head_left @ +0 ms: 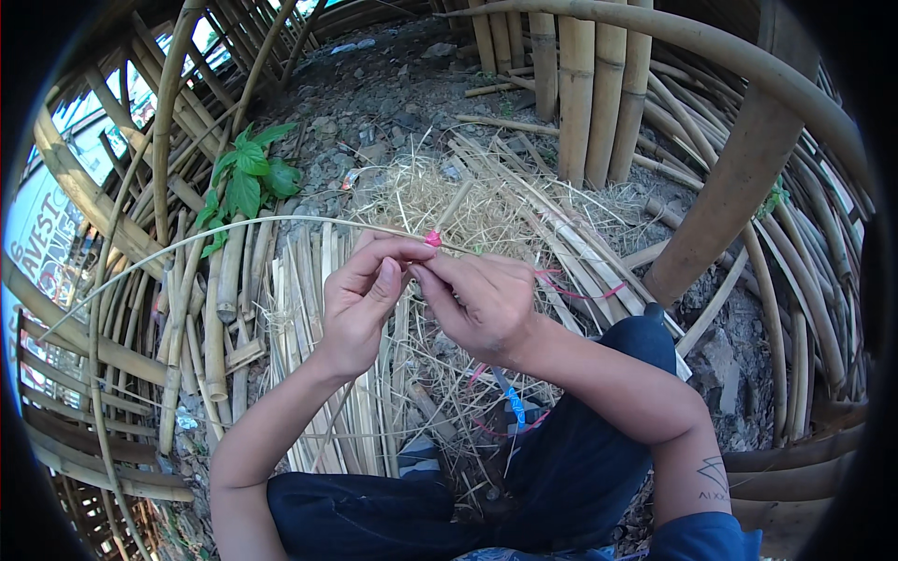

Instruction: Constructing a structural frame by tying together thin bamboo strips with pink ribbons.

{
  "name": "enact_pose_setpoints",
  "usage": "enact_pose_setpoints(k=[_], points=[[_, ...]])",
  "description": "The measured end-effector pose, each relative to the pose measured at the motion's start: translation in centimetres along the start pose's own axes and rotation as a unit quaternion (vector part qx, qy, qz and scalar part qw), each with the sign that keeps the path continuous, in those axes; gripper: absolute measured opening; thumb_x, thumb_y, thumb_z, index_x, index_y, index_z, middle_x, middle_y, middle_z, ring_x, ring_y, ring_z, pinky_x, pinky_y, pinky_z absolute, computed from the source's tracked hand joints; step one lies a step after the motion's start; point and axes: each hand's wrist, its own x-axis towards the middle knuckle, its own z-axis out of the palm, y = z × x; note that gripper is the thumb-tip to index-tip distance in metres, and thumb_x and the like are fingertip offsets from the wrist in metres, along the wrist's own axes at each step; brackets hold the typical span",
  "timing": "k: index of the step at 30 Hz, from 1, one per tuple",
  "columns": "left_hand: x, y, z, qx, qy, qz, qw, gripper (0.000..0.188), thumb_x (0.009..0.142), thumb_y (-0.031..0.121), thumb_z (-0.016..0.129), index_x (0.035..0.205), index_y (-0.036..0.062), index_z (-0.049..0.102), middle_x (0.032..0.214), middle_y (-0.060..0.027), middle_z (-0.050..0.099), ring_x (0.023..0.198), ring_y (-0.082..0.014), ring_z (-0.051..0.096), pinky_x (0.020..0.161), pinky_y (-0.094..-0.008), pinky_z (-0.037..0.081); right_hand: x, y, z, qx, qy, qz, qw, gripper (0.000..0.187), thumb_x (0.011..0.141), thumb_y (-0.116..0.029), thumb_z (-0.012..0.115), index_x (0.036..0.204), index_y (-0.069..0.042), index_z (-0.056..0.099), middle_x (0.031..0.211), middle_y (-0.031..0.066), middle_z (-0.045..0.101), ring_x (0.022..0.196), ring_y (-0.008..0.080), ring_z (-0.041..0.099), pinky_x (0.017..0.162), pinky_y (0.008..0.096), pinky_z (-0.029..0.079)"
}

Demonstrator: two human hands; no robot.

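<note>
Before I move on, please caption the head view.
Left hand and right hand close together at a pink tie on a thin strip.

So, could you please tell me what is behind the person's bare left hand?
Past its edges, long, flat, pale split-bamboo strips and loose straw-coloured shavings show on the ground. What lies directly behind the left hand is covered and cannot be told.

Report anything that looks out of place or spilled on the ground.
Pale, tangled, straw-like shavings lie scattered over the grey stony ground beyond the bare left hand and right hand, looking untidy beside straight, yellowish split strips. Nothing looks clearly damaged.
</note>
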Motion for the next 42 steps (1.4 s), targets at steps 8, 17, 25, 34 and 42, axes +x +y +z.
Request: enact_pose_setpoints(k=[8,17,25,34,42], points=[[0.2,0.5,-0.1,0.066,0.010,0.015,0.998,0.026,0.101,0.017,0.046,0.111,-0.0011,0.061,0.110,-0.0096,0.055,0.104,-0.0176,0.054,0.091,-0.0296,0.042,0.0,-0.4,-0.3,0.046,0.025,0.062,0.997,0.012,0.072,0.004,0.067,0.082,0.000,0.061,0.062,0.0086,0.060,0.048,0.0208,0.059,0.045,0.0305,0.045],[1.5,1.7,-0.8,0.353,-0.004,0.216,0.911,0.016,0.085,-0.006,0.063,0.101,-0.0025,0.063,0.091,-0.0134,0.065,0.080,-0.0233,0.065,0.068,-0.0305,0.053,0.3,-0.3,-0.8,0.075,0.004,0.067,0.995,0.016,0.071,0.005,0.067,0.085,0.002,0.063,0.063,0.0089,0.059,0.048,0.0202,0.057,0.044,0.0303,0.045],[1.2,2.8,-1.0,0.408,-0.041,0.227,0.883,0.018,0.082,-0.005,0.065,0.100,-0.0032,0.063,0.090,-0.0123,0.063,0.074,-0.0210,0.064,0.062,-0.0305,0.051,0.5,0.1,-1.2,0.067,-0.028,0.026,0.997,0.018,0.070,0.004,0.068,0.087,0.001,0.063,0.064,0.0077,0.059,0.048,0.0194,0.057,0.044,0.0298,0.044],[0.8,5.1,1.6,0.125,0.065,-0.160,0.977,0.017,0.092,0.012,0.063,0.097,-0.0045,0.065,0.089,-0.0042,0.062,0.081,-0.0059,0.055,0.069,-0.0215,0.046,0.5,0.5,-2.0,-0.042,-0.061,-0.096,0.993,0.020,0.070,-0.001,0.069,0.088,0.001,0.062,0.063,0.0035,0.053,0.048,0.0165,0.054,0.043,0.0290,0.042],[0.2,2.9,0.7,-0.072,0.105,-0.190,0.973,0.020,0.094,0.015,0.059,0.107,-0.0012,0.057,0.092,-0.0022,0.061,0.072,-0.0016,0.046,0.062,-0.0189,0.038,-0.3,1.1,-0.9,-0.063,-0.062,-0.097,0.991,0.017,0.073,-0.002,0.067,0.088,0.001,0.060,0.064,0.0037,0.054,0.051,0.0171,0.056,0.045,0.0292,0.045]])
